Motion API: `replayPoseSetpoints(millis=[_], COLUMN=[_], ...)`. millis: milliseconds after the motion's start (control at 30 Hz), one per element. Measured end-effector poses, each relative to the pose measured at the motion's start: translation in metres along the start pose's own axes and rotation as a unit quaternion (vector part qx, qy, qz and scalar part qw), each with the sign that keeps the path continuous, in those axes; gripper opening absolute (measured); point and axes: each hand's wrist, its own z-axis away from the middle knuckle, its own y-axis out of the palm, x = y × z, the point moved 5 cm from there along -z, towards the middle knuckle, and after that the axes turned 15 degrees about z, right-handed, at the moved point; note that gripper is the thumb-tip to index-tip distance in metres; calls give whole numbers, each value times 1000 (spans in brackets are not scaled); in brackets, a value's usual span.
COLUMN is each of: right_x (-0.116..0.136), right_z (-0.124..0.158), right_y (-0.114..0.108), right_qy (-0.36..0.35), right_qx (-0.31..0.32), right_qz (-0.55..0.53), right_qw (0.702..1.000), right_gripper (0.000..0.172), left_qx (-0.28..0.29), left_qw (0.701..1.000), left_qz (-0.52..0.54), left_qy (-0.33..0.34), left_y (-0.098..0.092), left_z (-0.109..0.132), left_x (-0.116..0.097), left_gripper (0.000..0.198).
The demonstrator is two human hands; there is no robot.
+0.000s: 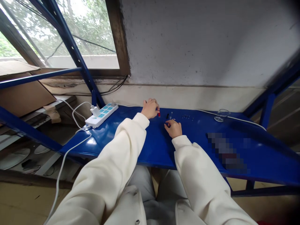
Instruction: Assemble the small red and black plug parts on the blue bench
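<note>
My left hand [150, 108] is over the back of the blue tabletop, its fingers closed at the top of a small red piece [159, 115]. Closer to me, my right hand [173, 128] hovers low over the table with thumb and fingertips pinched together; anything between them is too small to make out. Just beyond the right fingers lie a short black piece [167, 116] and a small clear piece [171, 115]. To their right, several tiny clear or metallic bits [186, 117] are spread in a loose row.
A white power strip [102, 115] with a plugged-in adapter sits at the left, its cable hanging off the edge. A clear cup [221, 115] stands at the back right. Nearer on the right is a blurred-out dark item [227, 153]. Blue frame posts [267, 112] flank the table [150, 147].
</note>
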Motion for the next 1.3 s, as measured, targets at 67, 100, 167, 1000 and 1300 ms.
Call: replayPoseSetpoints(millis=[67,100,167,1000,1300], right_x=[0,0,0,0,0], right_z=[0,0,0,0,0], right_y=[0,1,1,3,2], right_qy=[-2,-2,-2,-1,3], right_qx=[4,6,10,21,24], right_qz=[0,0,2,9,8], right_qw=[1000,1000,1000,1000,1000], right_gripper=[18,18,18,17,17], left_qx=[29,43,62,81,80], left_qw=[999,998,996,993,993], left_qz=[-20,-29,-42,-41,-38], left_qy=[-11,-19,-41,-76,-75], left_y=[-2,0,7,27,28], left_z=[-5,-6,-4,9,8], left_x=[8,13,22,42,46], left_gripper=[4,3,3,2,2])
